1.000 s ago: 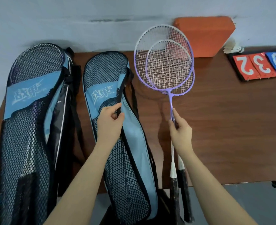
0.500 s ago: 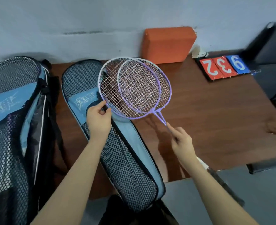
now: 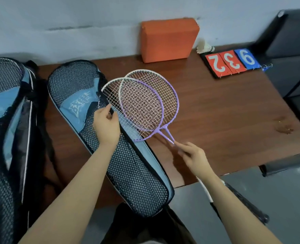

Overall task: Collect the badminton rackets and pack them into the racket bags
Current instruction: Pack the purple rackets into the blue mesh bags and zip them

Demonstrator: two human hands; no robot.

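Table [image 3: 216, 120]: brown wooden top, set against a pale wall, taken as the landmark for everything below.
Left bag [image 3: 6, 138]: blue and black mesh racket bag, lay along the table's left edge, partly out of frame.
Middle bag [image 3: 128, 173]: same mesh and blue make, lay on the table left of centre, its round end toward the wall and its narrow end hanging over the table's near edge; the zip edge on its right side stood parted.
Rackets [image 3: 145, 106]: two purple-and-white badminton rackets, heads overlapped, hovered above the table's middle with their left rims over the middle bag's opened edge; shafts ran toward the table's near right edge, black grips past that edge.
Orange block [image 3: 168, 39]: stood at the table's far edge, against the wall.
Score cards [image 3: 232, 62]: red 2, red 3, blue 9 on a black board, at the table's far right.
Left hand [image 3: 107, 125]: over the middle bag, fingers pinched the bag's edge at the opening, beside the racket rim.
Right hand [image 3: 193, 155]: over the table's near side, fingers curled around both racket shafts just below the heads.
Shuttlecock [image 3: 204, 47]: white, at the table's far edge between block and cards.
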